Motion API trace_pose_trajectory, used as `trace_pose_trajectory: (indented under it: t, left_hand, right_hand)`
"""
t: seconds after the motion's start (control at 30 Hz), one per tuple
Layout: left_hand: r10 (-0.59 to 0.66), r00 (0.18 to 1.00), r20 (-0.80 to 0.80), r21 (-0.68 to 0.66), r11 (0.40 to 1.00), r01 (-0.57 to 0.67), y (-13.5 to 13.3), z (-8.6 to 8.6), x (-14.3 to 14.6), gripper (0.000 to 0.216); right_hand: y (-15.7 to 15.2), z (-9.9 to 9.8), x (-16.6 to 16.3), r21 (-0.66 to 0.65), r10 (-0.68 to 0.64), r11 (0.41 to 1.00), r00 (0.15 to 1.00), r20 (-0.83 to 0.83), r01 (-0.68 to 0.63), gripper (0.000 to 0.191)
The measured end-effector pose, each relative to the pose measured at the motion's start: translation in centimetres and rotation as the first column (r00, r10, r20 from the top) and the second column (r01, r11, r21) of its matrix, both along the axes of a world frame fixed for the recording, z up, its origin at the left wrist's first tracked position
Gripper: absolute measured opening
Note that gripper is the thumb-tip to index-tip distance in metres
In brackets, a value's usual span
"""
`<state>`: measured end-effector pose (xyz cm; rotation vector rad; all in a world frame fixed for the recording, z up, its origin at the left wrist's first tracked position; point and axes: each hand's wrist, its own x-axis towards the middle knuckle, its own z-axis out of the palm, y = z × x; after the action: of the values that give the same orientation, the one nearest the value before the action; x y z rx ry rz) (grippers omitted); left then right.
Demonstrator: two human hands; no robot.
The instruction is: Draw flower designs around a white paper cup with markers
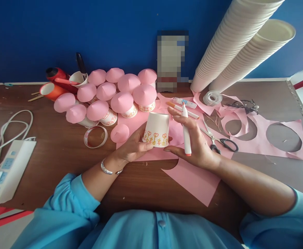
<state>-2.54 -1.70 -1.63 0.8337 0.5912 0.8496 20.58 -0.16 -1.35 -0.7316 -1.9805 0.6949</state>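
An upside-down white paper cup (pixel 156 124) with red and yellow flowers drawn round its lower band is gripped by my left hand (pixel 134 145) from the left. My right hand (pixel 196 141) holds an uncapped red marker (pixel 186 135) upright between its fingers, tip upward; its thumb reaches toward the cup's lower right edge. Whether that thumb touches the cup, I cannot tell. Beneath the hands lies pink paper (pixel 195 176). Just beyond the right hand rest an orange-tipped marker (pixel 183 110) and a glue stick (pixel 185 102).
Several cups with pink cone tops (pixel 121 102) crowd the back left. Scissors (pixel 216 140), clear tape (pixel 212 98) and cut pink scraps (pixel 267 133) lie to the right. Tall stacks of cups (pixel 231 45) lean at the back. A power strip (pixel 13 169) sits at left.
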Motion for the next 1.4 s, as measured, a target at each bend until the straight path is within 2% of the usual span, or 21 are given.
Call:
trace_pose_trajectory:
  t: [0.13, 0.27, 0.37, 0.47, 0.53, 0.6, 0.67, 0.7, 0.77, 0.87, 1.0, 1.4]
  left_hand:
    - [-0.003, 0.999, -0.036, 0.056, 0.998, 0.005, 0.1, -0.5, 0.0, 0.066]
    - [0.11, 0.981, -0.16, 0.188, 0.979, -0.079, 0.0, -0.8, 0.2, 0.079]
    - [0.125, 0.964, -0.235, 0.195, 0.978, -0.079, -0.1, -0.5, 0.5, 0.072]
    - [0.125, 0.968, -0.218, 0.183, 0.979, -0.085, -0.1, -0.4, 0.6, 0.065]
    - [0.133, 0.978, -0.161, 0.167, 0.98, -0.106, 0.0, -0.5, 0.6, 0.065]
    - [0.144, 0.984, -0.108, 0.143, 0.981, -0.128, 0.1, -0.8, 0.4, 0.066]
    - [0.16, 0.983, -0.092, 0.136, 0.98, -0.146, 0.2, -1.1, 0.2, 0.065]
    - [0.174, 0.98, -0.1, 0.143, 0.977, -0.159, 0.2, -1.2, 0.1, 0.064]
    - [0.21, 0.969, -0.131, 0.165, 0.968, -0.187, 0.2, -1.4, 0.0, 0.062]
    - [0.231, 0.958, -0.17, 0.179, 0.963, -0.2, 0.2, -1.4, 0.0, 0.062]
    - [0.217, 0.964, -0.152, 0.178, 0.966, -0.189, 0.2, -1.5, -0.1, 0.057]
    - [0.228, 0.965, -0.131, 0.159, 0.965, -0.207, 0.1, -1.3, 0.1, 0.059]
  right_hand:
    - [0.1, 0.2, 0.2, 0.024, 0.008, 1.0, 1.0, 0.003, -0.008, 0.069]
    - [0.0, 0.5, 0.3, 0.111, -0.06, 0.992, 0.996, 0.067, 0.052, 0.071]
    - [0.0, 0.6, 0.2, 0.143, -0.063, 0.989, 0.99, 0.124, 0.045, 0.078]
    - [-0.2, 0.5, 0.2, 0.127, -0.052, 0.991, 0.995, 0.084, 0.041, 0.083]
    - [-0.3, 0.6, 0.4, 0.145, -0.082, 0.986, 0.997, 0.011, 0.079, 0.075]
    - [-0.7, 1.0, 0.8, 0.213, -0.127, 0.967, 0.99, -0.06, 0.137, 0.056]
    - [-1.1, 1.7, 1.0, 0.244, -0.138, 0.958, 0.988, -0.073, 0.152, 0.046]
    - [-1.3, 2.1, 1.1, 0.217, -0.129, 0.967, 0.991, -0.036, 0.134, 0.043]
    - [-1.7, 2.7, 1.1, 0.199, -0.005, 0.98, 0.998, 0.058, -0.007, 0.038]
    - [-1.9, 3.0, 0.8, 0.175, 0.067, 0.982, 0.997, 0.032, -0.071, 0.027]
    - [-2.0, 2.8, 0.5, 0.128, 0.052, 0.991, 0.998, -0.02, -0.049, 0.017]
    - [-1.8, 2.4, 0.4, 0.143, 0.031, 0.989, 0.999, 0.013, -0.033, 0.023]
